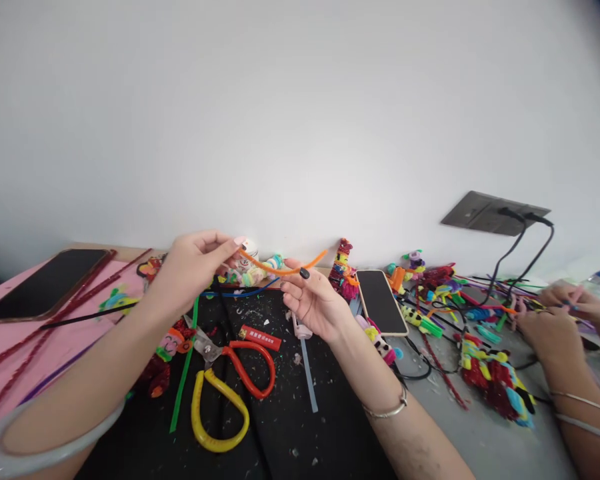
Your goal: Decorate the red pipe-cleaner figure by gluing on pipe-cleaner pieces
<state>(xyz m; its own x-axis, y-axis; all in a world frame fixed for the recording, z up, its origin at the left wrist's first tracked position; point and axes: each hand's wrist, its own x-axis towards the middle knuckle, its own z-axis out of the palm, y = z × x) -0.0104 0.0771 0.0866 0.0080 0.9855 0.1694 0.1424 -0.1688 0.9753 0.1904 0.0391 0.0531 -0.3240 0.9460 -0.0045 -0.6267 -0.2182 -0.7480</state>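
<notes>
The left hand (193, 263) pinches one end of an orange pipe cleaner (283, 267) while the right hand (313, 300) nips it near the middle, both raised above the bench (480, 433) close to the white wall (280, 120). The pipe cleaner is thin, fuzzy and sags in a shallow curve. Under the hands lie scissors (227, 393) with yellow and orange handles, a phone (380, 301) just right, another person's hands (555, 313) at the far right edge.

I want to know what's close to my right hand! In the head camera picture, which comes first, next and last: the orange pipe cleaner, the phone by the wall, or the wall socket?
1. Orange pipe cleaner: pinched in the right hand itself.
2. Phone: flat on the table, just to the hand's right.
3. Wall socket: up on the wall, far right.
</notes>
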